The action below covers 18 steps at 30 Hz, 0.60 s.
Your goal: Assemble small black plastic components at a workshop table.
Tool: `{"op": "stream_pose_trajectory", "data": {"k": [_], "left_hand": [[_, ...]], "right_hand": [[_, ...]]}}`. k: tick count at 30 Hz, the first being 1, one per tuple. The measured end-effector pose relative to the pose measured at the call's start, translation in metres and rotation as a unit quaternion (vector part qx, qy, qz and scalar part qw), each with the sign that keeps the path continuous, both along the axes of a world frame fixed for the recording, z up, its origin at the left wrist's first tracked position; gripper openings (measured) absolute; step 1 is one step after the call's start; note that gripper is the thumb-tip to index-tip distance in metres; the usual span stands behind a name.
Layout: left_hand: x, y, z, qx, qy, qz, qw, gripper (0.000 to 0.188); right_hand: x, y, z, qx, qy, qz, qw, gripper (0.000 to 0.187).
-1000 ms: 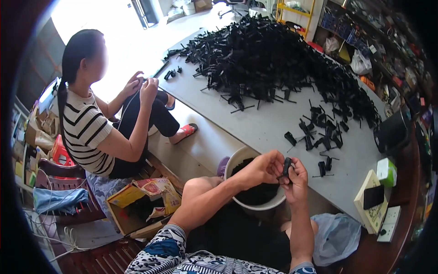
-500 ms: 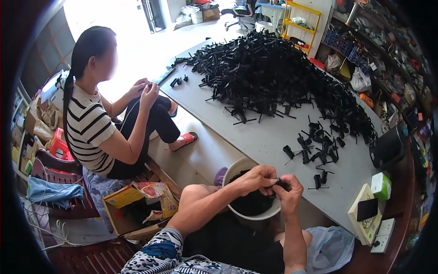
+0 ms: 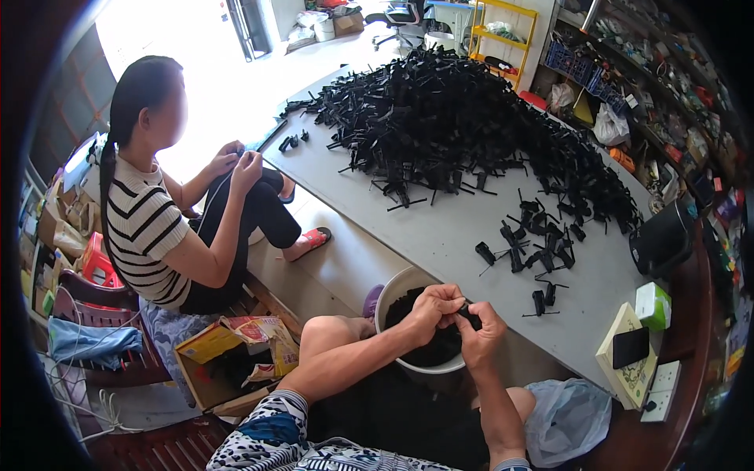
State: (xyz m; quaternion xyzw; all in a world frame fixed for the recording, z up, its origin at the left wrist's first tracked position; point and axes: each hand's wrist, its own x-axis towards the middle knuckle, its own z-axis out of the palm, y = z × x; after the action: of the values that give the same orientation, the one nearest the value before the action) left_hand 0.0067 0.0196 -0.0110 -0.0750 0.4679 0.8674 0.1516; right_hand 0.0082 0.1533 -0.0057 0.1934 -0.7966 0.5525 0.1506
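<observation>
Over a white bucket point(image 3: 390, 294) with black pieces inside, my two hands come close together. My right hand point(image 3: 482, 334) grips a small black plastic part point(image 3: 470, 316) between thumb and fingers. The fingertips of my left hand point(image 3: 433, 312) are pinched at the near end of that part; whether they hold something of their own is hidden. On the table point(image 3: 448, 235) ahead lies a big heap of black plastic parts point(image 3: 440, 118) with thin arms. A smaller cluster point(image 3: 542, 235) of these parts lies nearer to me, with a pair point(image 3: 543, 300) closest to the edge.
At the left a seated person point(image 3: 157, 204) handles a small dark piece. A cardboard box point(image 3: 208, 369) stands by my left knee. A black bin point(image 3: 664, 235), a tissue pack point(image 3: 652, 306), a phone point(image 3: 631, 348) and a power strip point(image 3: 661, 391) are at the right. A plastic bag point(image 3: 567, 416) hangs below.
The whole view has shifted slightly. My hands stay together over the bucket, with the fingers turned a little around the black part. The seated person's hands have also moved slightly.
</observation>
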Motion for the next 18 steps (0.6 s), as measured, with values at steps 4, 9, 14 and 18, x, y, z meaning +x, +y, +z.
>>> {"op": "stream_pose_trajectory", "data": {"k": [4,9,14,18], "left_hand": [[-0.01,-0.019,0.006,-0.108,-0.017,-0.072,0.991,0.018],[0.006,-0.014,0.004,-0.58,0.237,-0.004,0.779,0.028],[0.011,-0.007,0.017,-0.416,0.296,-0.076,0.856,0.027],[0.021,0.015,0.012,-0.43,0.318,-0.005,0.845,0.037]], "right_hand": [[-0.01,0.005,0.004,0.026,-0.09,0.044,0.995,0.024],[-0.019,0.02,0.006,-0.008,-0.118,0.07,0.991,0.047],[-0.007,0.012,0.012,0.0,-0.181,0.073,0.981,0.057],[-0.008,0.014,0.003,-0.006,-0.179,0.071,0.981,0.06]]}}
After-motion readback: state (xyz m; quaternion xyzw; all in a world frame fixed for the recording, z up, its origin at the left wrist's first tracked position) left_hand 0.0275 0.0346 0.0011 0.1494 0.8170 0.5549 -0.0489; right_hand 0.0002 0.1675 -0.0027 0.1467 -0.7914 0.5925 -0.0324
